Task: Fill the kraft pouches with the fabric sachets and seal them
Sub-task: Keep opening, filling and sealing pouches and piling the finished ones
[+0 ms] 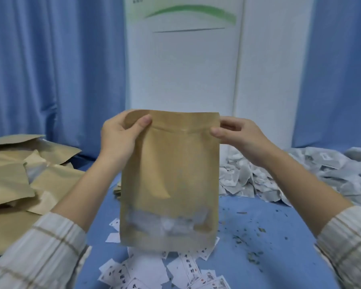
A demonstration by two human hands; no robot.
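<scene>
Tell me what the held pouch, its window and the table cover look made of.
Pouch: matte brown kraft paper, judging by its dull tan face and soft creases. Window: seemingly frosted plastic film, since pale sachets show hazily through it. Table cover: probably blue cloth, matte and unreflective.

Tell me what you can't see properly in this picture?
- Head view: how many fabric sachets sit inside the kraft pouch; its window is blurred.
- The left hand and right hand pinch the top corners; whether the zip strip is pressed shut cannot be told.
- Printed paper cards: lettering too small, pile cut off by the bottom edge.
</scene>
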